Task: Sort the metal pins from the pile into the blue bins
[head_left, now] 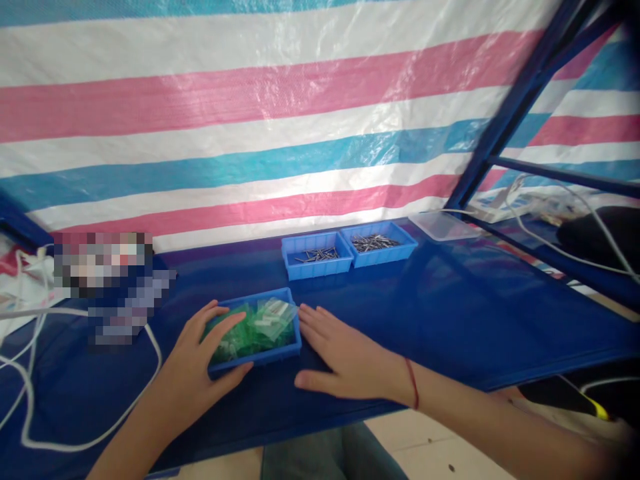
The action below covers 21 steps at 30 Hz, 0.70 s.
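A small blue tray (287,350) of green and clear plastic parts sits near the front of the blue table (450,313). My left hand (200,357) cups the tray's left end, fingers over its rim and thumb along its front wall. My right hand (345,357) lies flat on the table against the tray's right end, fingers stretched out. A red string circles my right wrist.
Two blue trays (316,263) (383,250) with metal pins stand further back in the middle. A clear plastic lid (443,225) lies at the back right. White cables (30,373) loop at the left. A blue frame post (510,113) rises at the right. A striped tarp (250,133) hangs behind.
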Each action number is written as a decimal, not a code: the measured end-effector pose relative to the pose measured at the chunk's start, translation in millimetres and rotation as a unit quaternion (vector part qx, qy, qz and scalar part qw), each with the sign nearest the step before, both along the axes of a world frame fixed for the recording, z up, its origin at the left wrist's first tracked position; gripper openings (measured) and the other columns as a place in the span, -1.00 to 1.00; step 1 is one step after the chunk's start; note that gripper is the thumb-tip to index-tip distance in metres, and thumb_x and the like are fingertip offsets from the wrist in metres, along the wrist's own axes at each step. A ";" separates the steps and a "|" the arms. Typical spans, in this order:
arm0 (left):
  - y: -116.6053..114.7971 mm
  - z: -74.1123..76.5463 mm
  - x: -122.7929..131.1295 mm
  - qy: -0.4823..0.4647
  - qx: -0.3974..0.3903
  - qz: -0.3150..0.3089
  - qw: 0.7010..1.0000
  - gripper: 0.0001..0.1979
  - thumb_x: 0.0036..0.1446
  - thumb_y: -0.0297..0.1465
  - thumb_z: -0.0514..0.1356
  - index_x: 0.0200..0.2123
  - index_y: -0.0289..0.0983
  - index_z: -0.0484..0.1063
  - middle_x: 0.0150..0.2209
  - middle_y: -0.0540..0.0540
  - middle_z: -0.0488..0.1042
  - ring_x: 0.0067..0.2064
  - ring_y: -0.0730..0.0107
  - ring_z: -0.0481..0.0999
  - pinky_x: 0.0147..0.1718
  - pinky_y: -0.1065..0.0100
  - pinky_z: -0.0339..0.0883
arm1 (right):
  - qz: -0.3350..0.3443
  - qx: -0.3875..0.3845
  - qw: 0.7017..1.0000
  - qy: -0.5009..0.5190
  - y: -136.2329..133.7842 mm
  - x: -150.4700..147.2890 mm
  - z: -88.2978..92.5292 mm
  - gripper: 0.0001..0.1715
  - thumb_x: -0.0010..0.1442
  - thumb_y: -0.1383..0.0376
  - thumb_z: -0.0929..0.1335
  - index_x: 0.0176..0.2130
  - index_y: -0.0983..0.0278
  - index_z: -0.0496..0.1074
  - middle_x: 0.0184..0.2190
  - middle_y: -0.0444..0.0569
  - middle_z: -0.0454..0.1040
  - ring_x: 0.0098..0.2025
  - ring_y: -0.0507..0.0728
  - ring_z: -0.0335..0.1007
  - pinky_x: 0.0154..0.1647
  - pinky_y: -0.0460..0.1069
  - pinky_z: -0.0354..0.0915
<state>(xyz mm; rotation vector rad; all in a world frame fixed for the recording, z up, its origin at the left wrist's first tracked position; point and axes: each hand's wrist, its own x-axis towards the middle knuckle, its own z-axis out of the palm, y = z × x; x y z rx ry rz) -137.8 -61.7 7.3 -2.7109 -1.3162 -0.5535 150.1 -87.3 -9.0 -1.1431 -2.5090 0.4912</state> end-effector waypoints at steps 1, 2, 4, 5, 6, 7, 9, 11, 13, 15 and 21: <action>0.5 -0.4 -3.7 0.002 -0.002 0.003 1.000 -0.40 0.09 -0.17 0.19 0.19 -0.10 0.13 0.17 -0.22 0.16 0.24 -0.04 0.16 0.15 -0.08 0.17 | 0.007 0.002 1.000 0.007 -8.9 -7.1 -1.2 -0.03 0.20 -0.11 0.21 0.30 0.53 0.01 0.32 0.30 -0.07 0.36 0.30 -0.24 0.34 0.21 -0.19; 1.5 -0.5 -8.3 0.002 -0.003 0.007 1.000 -0.40 0.09 -0.17 0.20 0.18 -0.11 0.13 0.17 -0.22 0.17 0.23 -0.04 0.18 0.14 -0.08 0.17 | 0.000 0.000 1.000 0.012 -19.0 -15.4 -2.8 -0.06 0.22 -0.09 0.19 0.29 0.54 0.02 0.32 0.30 -0.07 0.36 0.30 -0.24 0.35 0.19 -0.19; 4.9 -0.2 -20.3 0.004 -0.005 0.016 1.000 -0.38 0.06 -0.13 0.21 0.17 -0.11 0.15 0.17 -0.22 0.18 0.20 -0.04 0.24 0.12 -0.06 0.21 | -0.015 -0.006 0.999 0.028 -39.9 -35.4 -8.0 -0.14 0.26 -0.03 0.18 0.29 0.53 0.05 0.32 0.28 -0.07 0.37 0.30 -0.26 0.35 0.17 -0.21; 6.8 0.4 -27.3 0.005 -0.005 0.020 1.000 -0.37 0.04 -0.12 0.23 0.16 -0.10 0.17 0.16 -0.22 0.19 0.18 -0.04 0.27 0.11 -0.05 0.23 | -0.021 -0.007 0.999 0.038 -49.0 -46.5 -11.6 -0.15 0.26 0.01 0.19 0.29 0.55 0.03 0.32 0.31 -0.10 0.37 0.31 -0.30 0.35 0.17 -0.21; 8.8 1.2 -34.6 0.007 -0.009 0.025 1.000 -0.37 0.02 -0.10 0.24 0.15 -0.08 0.19 0.15 -0.20 0.21 0.16 -0.03 0.30 0.10 -0.03 0.25 | -0.010 -0.010 0.999 0.044 -56.4 -57.6 -15.4 -0.14 0.23 0.03 0.23 0.27 0.57 0.06 0.31 0.36 -0.12 0.36 0.34 -0.33 0.34 0.19 -0.19; 10.4 2.3 -41.8 0.005 -0.013 0.025 1.000 -0.38 0.01 -0.09 0.24 0.14 -0.07 0.21 0.14 -0.18 0.23 0.13 -0.01 0.33 0.09 -0.02 0.26 | 0.001 -0.014 0.999 0.052 -61.7 -67.9 -19.0 -0.17 0.20 0.04 0.26 0.24 0.57 0.14 0.29 0.42 -0.11 0.35 0.40 -0.32 0.32 0.22 -0.14; 12.2 5.5 -54.3 0.004 -0.028 0.022 0.999 -0.40 0.02 -0.09 0.22 0.15 -0.03 0.22 0.15 -0.14 0.24 0.11 0.02 0.37 0.06 0.05 0.31 | 0.010 -0.037 0.997 0.066 -66.8 -82.5 -22.4 -0.29 0.18 0.09 0.29 0.18 0.47 0.26 0.29 0.40 -0.07 0.33 0.43 -0.26 0.28 0.26 -0.06; 11.4 9.0 -62.1 0.010 -0.031 0.015 0.999 -0.38 0.01 -0.09 0.23 0.16 0.00 0.22 0.15 -0.11 0.25 0.10 0.03 0.39 0.03 0.09 0.34 | 0.017 -0.053 0.993 0.108 -67.1 -85.9 -18.3 -0.39 0.18 0.15 0.29 0.14 0.39 0.32 0.29 0.34 0.00 0.33 0.38 -0.18 0.29 0.22 -0.06; 9.0 11.4 -63.9 0.017 -0.023 0.004 1.000 -0.40 0.04 -0.09 0.21 0.17 0.03 0.23 0.13 -0.11 0.26 0.09 0.03 0.39 0.01 0.10 0.36 | 0.021 -0.084 0.982 0.170 -66.5 -78.6 -7.5 -0.46 0.20 0.23 0.27 0.14 0.34 0.32 0.26 0.23 0.14 0.30 0.27 0.00 0.30 0.14 -0.04; 6.9 11.6 -60.2 0.020 -0.009 0.001 1.000 -0.44 0.06 -0.09 0.20 0.15 0.04 0.26 0.08 -0.11 0.28 0.07 0.04 0.39 0.00 0.08 0.35 | 0.039 -0.155 0.961 0.226 -66.7 -65.3 5.1 -0.49 0.21 0.30 0.24 0.14 0.28 0.32 0.16 0.09 0.33 0.14 0.15 0.31 0.19 0.01 0.17; 6.6 6.5 -33.9 0.026 -0.002 0.030 0.999 -0.58 0.13 -0.07 0.13 0.05 0.03 0.40 -0.01 -0.13 0.27 0.03 0.08 0.33 0.02 0.05 0.29 | -0.074 -0.128 0.945 0.293 -47.9 -26.3 7.9 -0.71 0.18 0.41 0.23 -0.16 0.26 0.47 -0.26 -0.05 0.56 -0.21 0.06 0.49 -0.14 -0.06 0.37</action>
